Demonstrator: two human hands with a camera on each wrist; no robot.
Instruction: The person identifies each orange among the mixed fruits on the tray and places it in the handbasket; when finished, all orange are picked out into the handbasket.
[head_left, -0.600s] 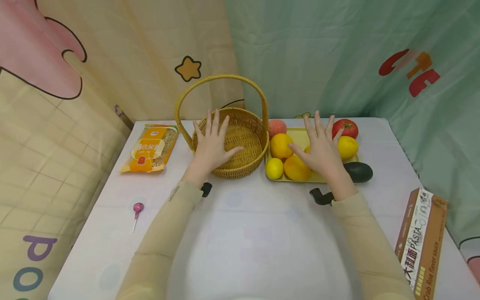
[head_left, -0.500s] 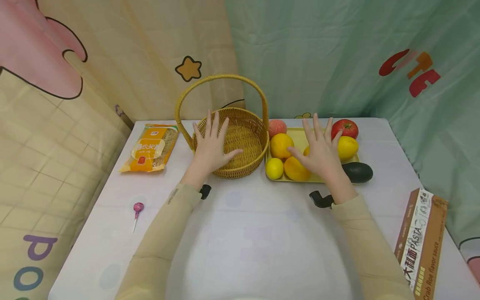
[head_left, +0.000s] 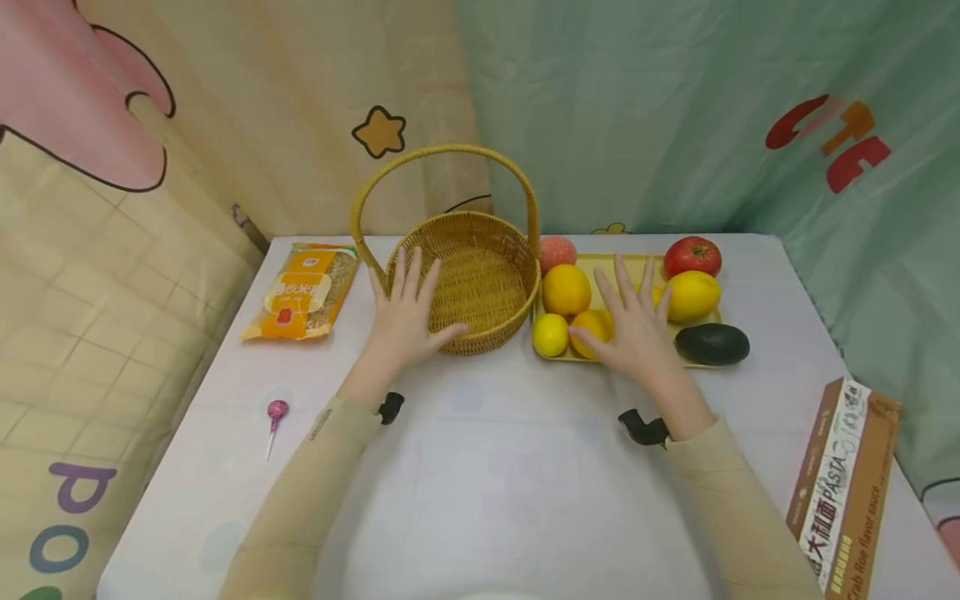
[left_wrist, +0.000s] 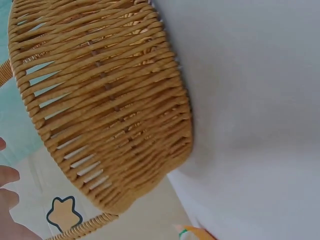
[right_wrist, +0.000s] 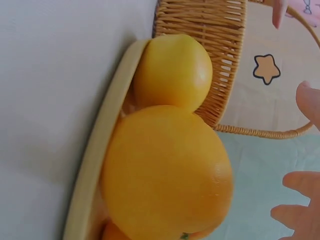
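White tablecloth (head_left: 510, 500) foremost, brown pasta box (head_left: 843, 492) along right edge, pink lollipop (head_left: 277, 410) at left. Left hand (head_left: 405, 321): fingers straight, spread apart, by basket's near left side. Right hand (head_left: 633, 333): fingers likewise splayed, over tray's near part. Tray (head_left: 585, 262): shallow, pale yellow, bearing smooth orange (head_left: 567, 289), bright lemon (head_left: 693, 297), glossy red fruit (head_left: 692, 256). Basket (head_left: 483, 287): golden-brown wicker, round, gaps between strands, tall arched handle; stands just left of tray. Behind: beige and green curtains (head_left: 600, 117), printed star (head_left: 379, 132).
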